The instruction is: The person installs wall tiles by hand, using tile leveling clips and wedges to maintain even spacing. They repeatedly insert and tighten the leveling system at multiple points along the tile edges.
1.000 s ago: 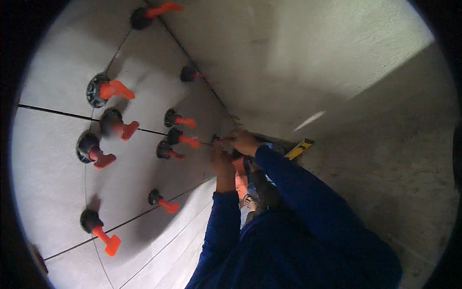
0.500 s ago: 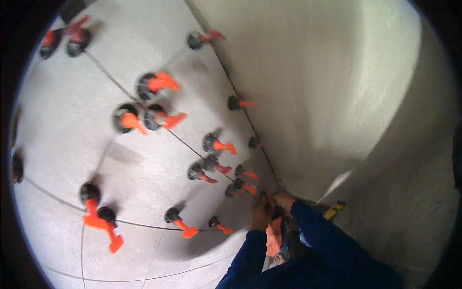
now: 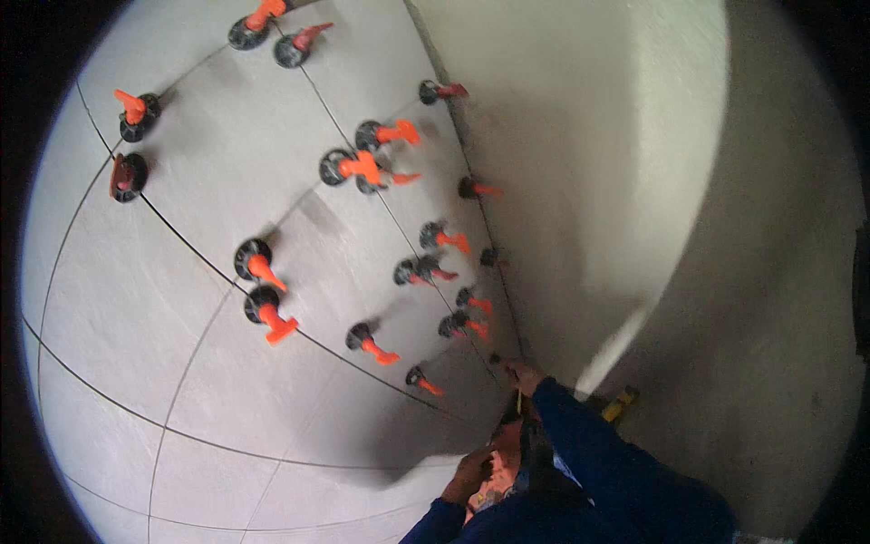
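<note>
My right hand (image 3: 525, 374) is beside the lower corner of a pale tiled surface (image 3: 299, 208), its fingers closed. A small dark disc (image 3: 495, 359) is next to the fingertips; what they hold is too small to make out. A thin yellow strip (image 3: 519, 403) shows just below that hand. Close to my body, my left hand (image 3: 471, 474) is at a cluster of orange pieces (image 3: 494, 479), its fingers mostly hidden. Tile levelling clips with black round bases and orange T-handles stand along the joints, such as one clip (image 3: 372, 344) and a nearer one (image 3: 423, 381).
A plain beige surface (image 3: 580, 163) meets the tiles along a dark edge at the right. A yellow and black bar-shaped tool (image 3: 620, 404) lies right of my right forearm. More levelling clips (image 3: 263, 308) stand farther left.
My left hand has come away from my right hand, back toward my body and the orange pieces. My right hand stays near the corner. The view has shifted, showing more tiles at left.
</note>
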A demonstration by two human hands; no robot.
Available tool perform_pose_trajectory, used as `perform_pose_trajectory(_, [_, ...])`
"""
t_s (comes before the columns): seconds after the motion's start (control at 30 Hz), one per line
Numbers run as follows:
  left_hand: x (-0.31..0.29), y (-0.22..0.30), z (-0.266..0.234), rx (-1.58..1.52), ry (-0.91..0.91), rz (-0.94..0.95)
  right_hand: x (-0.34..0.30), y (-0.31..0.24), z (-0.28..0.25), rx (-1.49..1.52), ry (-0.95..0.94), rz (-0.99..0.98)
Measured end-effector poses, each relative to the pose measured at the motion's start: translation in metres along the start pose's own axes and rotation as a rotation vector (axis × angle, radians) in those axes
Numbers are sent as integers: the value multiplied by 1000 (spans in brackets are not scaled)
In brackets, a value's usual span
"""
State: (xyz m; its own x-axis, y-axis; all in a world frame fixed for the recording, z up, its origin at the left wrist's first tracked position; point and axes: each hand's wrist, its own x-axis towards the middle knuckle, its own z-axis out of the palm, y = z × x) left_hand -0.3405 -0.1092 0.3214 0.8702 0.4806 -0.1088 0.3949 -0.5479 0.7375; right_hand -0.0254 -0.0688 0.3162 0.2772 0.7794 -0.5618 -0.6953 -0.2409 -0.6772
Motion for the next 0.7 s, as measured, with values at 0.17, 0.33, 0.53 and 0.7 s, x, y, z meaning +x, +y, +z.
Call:
perform_pose_trajectory(0.17, [-142,-50,-1,-66,58,-472,10,15,9,-240,246,-213])
perform_pose_trajectory(0.33, [-243,-79,13,-1071,439,-807,-18,23,24,-273,246,-493])
perform_pose_trajectory(0.53, [-294,-13,27,-1404,738,-1167,-19,11,19,20,151,-216])
perform_pose_trajectory(0.7, [-311,-2,43,-1012,726,-1058,-13,2,29,-257,323,-260])
